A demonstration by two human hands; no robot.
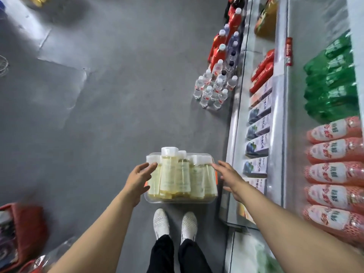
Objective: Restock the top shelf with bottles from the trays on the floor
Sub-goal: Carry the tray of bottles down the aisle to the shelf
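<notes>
Both arms reach down toward a clear plastic tray (pixel 178 200) that sits on the grey floor (pixel 98 115) just ahead of the person's white shoes (pixel 174 223). The tray holds a tight cluster of pale yellow bottles (pixel 182 174) with white caps, standing upright and leaning a little toward the camera.

The left hand (pixel 138 177) is at the tray's left end, fingers straight and spread, the fingertips (pixel 153 165) touching or almost touching the nearest bottle cap; the blur leaves that unclear. It grips nothing. The right hand (pixel 230 175) mirrors it at the tray's right end, fingers extended and relaxed, also holding nothing, its fingertips right at the rim beside the outermost bottle. The tray lies between the two hands.

Beyond the right hand, further along the floor, stands a group of clear water bottles (pixel 213 89), and past those a row of red bottles (pixel 221 46). To the outside of the right hand runs the shelving unit (pixel 283 115), its tiers stocked with purple-labelled cartons (pixel 258 131), green bottles (pixel 332 79) and pink bottles (pixel 334 166) lying on their sides. Behind and outside the left arm, at the picture's lower corner, sits a red basket (pixel 23 231), too blurred to tell its contents
</notes>
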